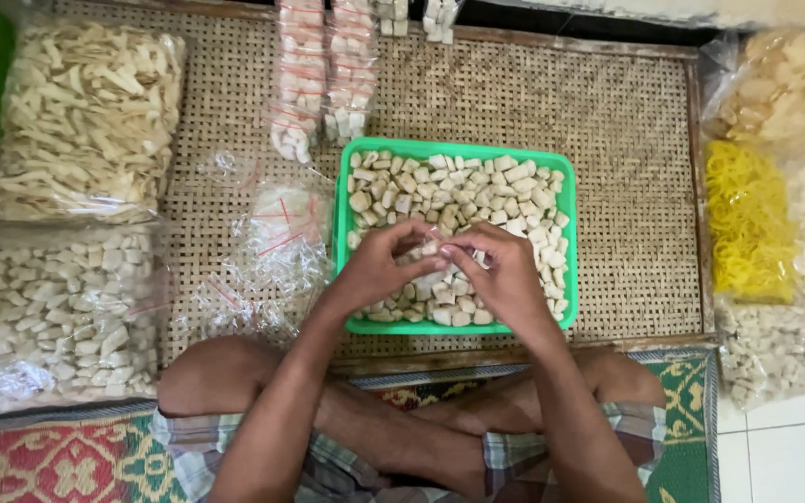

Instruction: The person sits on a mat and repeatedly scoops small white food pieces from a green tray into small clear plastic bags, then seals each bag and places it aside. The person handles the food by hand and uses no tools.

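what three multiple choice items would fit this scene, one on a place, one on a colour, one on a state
1. Where does the pile of small clear empty bags lie?
A. left of the tray, on the woven mat
B. inside the tray
C. on the tiled floor at right

2. What colour is the tray that holds the pale cracker pieces?
A. red
B. green
C. blue

3. How do the two hands stand?
A. both flat on the knees
B. one raised out of view
C. brought together over the tray, fingertips pinching something small

Answers:
1 A, the bags sit on the woven mat just left of the tray's edge.
2 B, its rim is bright green all round.
3 C, the left hand and the right hand meet above the pieces.
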